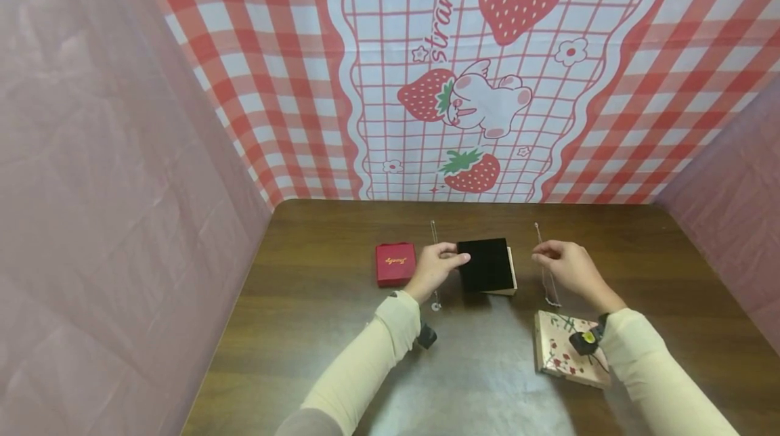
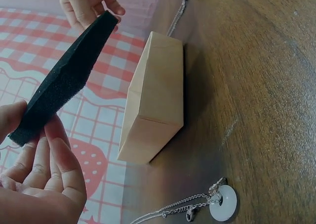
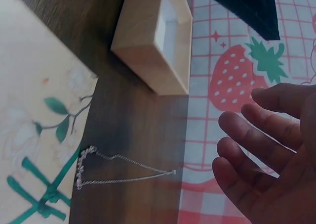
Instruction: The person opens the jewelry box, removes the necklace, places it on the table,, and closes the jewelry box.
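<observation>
My left hand (image 1: 434, 268) pinches a black foam pad (image 2: 69, 75) by its edge, thumb on one face and fingers on the other. The pad is raised over a pale open box (image 2: 160, 80), whose white inside (image 3: 170, 41) shows in the right wrist view. With fingers loosely bent and holding nothing, my right hand (image 1: 567, 267) hovers over a silver chain (image 3: 128, 179) on the table. Another necklace with a round white pendant (image 2: 223, 203) lies by my left hand, partly hidden by it in the head view.
A red box (image 1: 395, 264) with gold lettering sits left of my left hand. Under my right wrist is a flower-patterned box lid (image 1: 563, 355) with green cord. A strawberry-print cloth (image 1: 463, 84) hangs behind the wooden table (image 1: 317, 328), with pink cloth at both sides.
</observation>
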A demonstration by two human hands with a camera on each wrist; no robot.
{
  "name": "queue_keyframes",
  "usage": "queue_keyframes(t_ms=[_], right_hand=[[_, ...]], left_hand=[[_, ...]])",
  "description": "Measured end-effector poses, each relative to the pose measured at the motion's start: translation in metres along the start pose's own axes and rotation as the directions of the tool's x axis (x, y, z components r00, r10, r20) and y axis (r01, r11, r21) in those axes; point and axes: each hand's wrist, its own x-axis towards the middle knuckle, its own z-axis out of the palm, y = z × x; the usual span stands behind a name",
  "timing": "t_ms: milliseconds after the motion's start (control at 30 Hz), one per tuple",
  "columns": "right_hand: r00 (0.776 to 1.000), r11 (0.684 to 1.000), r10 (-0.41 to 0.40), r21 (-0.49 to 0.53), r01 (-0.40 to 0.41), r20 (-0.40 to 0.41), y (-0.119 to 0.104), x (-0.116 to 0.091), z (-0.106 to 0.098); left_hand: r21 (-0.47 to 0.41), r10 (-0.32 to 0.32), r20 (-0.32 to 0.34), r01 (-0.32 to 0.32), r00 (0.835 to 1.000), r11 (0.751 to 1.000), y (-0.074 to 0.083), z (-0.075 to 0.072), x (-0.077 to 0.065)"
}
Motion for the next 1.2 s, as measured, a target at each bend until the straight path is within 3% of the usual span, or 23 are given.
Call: queue_keyframes(t_ms=[433,700,1000,1200], right_hand=[[0.999,0.997,-0.02,0.075,0.021,-0.026,-0.024,-0.001,0.005],[0.998,0.995,-0.05,0.086,0.052,-0.033,-0.038,-0.001,0.013],[1.0,0.994,0.008,0.11,-0.007,-0.017,-0.044,0.0,0.019],[0.999,0.994,0.032,0.104,-0.028,-0.036,-0.044,0.001,0.023]], left_hand=[[-0.028,-0.005,-0.018,0.004,1.0,1.0,-0.002,0.004,0.002],[0.0,-0.008,-0.023,0.008,1.0,1.0,-0.002,0.005,0.0],[0.015,0.001,-0.029,0.0,1.0,1.0,0.0,0.007,0.002],[-0.037,0.006,-0.052,-0.007,0.999,0.999,0.001,0.01,0.003]])
